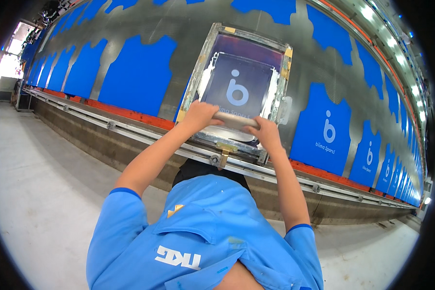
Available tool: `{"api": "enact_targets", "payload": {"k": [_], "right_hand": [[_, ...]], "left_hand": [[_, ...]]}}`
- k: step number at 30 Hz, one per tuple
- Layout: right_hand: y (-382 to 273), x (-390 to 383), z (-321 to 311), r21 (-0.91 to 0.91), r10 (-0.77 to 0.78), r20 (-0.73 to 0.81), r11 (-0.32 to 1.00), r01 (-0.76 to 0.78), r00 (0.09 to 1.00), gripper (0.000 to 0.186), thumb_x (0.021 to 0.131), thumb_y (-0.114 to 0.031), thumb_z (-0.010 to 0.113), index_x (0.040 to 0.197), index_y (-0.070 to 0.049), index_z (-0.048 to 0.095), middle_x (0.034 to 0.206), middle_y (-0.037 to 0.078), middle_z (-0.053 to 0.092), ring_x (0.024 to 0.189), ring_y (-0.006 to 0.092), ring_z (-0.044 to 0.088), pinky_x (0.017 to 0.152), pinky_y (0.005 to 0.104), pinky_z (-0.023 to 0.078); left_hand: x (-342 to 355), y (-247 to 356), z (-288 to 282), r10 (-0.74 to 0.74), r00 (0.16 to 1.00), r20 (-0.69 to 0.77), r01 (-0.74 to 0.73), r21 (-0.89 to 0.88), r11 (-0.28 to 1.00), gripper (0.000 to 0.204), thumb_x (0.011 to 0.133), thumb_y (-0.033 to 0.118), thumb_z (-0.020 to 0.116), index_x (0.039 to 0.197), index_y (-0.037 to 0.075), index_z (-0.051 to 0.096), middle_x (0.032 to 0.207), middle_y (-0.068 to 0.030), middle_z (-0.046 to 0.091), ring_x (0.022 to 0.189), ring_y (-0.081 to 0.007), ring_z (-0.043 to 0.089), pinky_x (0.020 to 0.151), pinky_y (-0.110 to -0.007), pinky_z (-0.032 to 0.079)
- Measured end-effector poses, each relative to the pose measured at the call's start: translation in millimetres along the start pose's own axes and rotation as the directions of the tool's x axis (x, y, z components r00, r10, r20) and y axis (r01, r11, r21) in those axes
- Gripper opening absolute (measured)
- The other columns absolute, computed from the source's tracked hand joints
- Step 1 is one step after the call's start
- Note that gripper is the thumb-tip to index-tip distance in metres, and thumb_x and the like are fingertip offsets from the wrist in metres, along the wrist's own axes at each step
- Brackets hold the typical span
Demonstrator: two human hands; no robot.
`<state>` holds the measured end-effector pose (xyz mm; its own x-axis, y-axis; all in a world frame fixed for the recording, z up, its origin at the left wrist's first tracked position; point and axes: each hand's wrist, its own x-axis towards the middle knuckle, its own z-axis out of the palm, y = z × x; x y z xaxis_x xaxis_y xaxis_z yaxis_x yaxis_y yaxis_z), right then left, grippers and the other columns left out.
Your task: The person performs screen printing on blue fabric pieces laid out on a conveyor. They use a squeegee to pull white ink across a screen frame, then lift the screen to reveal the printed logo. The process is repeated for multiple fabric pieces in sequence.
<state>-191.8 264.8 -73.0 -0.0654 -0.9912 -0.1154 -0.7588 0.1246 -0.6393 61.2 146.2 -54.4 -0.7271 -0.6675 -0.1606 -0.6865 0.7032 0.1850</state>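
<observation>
A person in a light blue short-sleeved shirt (203,208) leans over a rectangular screen frame (254,36), seen from above through a round fisheye lens. Both bare hands are closed around a pale, smooth squeegee bar (235,121), which lies crosswise inside the lower part of the frame. The left hand (201,117) grips the bar's left end, near the frame's left side, with its fingers curled over. The right hand (266,133) grips the right end, near the frame's right side, its thumb on the near face. The bar's lower edge is hidden, so whether it touches the mesh cannot be told.

The frame looks metallic, its rim scuffed, crusted with residue and patched with yellowish tape. Inside it, the dark, translucent mesh (216,79) bears a pale dot-and-loop motif (237,89) and, along both sides, thick, uneven smears of white paste (274,82). A brass-coloured bracket (224,152) sits at the frame's near edge, by a metal rail (164,141).

Beneath the frame stretches a long grey table (179,24). Left of the frame lies a plain, flat, bright blue vest-shaped panel (137,72); right of it, a similar blue panel (319,130) carries the pale motif.
</observation>
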Motion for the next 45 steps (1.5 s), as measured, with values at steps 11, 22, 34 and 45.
{"api": "enact_targets", "payload": {"k": [11,22,34,45], "right_hand": [[16.6,43.3,-45.5,0.325,0.162,0.32,0.907,-0.269,0.933,0.049,0.088,-0.043,0.078,0.11,0.0,0.072,0.081,0.008,0.068,0.071,0.0164,0.061,0.064,0.033,0.05],[88.5,12.6,-8.5,0.49,0.551,-0.417,0.806,-0.333,0.723,0.028,0.101,-0.024,0.063,0.124,-0.007,0.065,0.069,0.003,0.058,0.06,0.0129,0.055,0.056,0.0298,0.046],[93.6,68.8,-68.9,0.782,0.579,-0.329,0.61,-0.128,0.746,0.021,0.103,-0.02,0.06,0.121,-0.01,0.062,0.065,-0.004,0.05,0.05,0.0061,0.044,0.044,0.0238,0.035],[73.7,100.0,-104.5,0.727,0.528,-0.514,0.687,0.016,0.676,0.016,0.102,-0.016,0.06,0.113,-0.007,0.068,0.068,-0.004,0.052,0.055,0.0054,0.045,0.048,0.0255,0.033]], "left_hand": [[78.4,-37.0,-16.9,0.092,0.899,0.429,0.059,-0.327,0.943,0.077,0.063,0.074,0.081,0.094,0.004,0.077,0.089,-0.0173,0.074,0.089,-0.036,0.071,0.078,-0.046,0.055],[224.0,-58.4,-88.2,0.118,0.988,0.096,-0.101,-0.162,0.982,0.05,0.072,0.051,0.084,0.105,0.015,0.076,0.098,-0.0106,0.076,0.098,-0.0319,0.072,0.085,-0.045,0.056],[100.3,-9.7,-77.2,0.034,0.993,0.115,-0.004,-0.251,0.968,0.046,0.077,0.021,0.079,0.121,0.032,0.073,0.108,-0.0061,0.076,0.101,-0.03,0.071,0.085,-0.044,0.055],[-61.5,50.0,-59.1,0.069,0.998,0.014,-0.065,-0.179,0.982,0.068,0.075,0.001,0.071,0.137,0.026,0.062,0.147,0.0012,0.059,0.132,-0.0236,0.056,0.098,-0.044,0.045]]}}
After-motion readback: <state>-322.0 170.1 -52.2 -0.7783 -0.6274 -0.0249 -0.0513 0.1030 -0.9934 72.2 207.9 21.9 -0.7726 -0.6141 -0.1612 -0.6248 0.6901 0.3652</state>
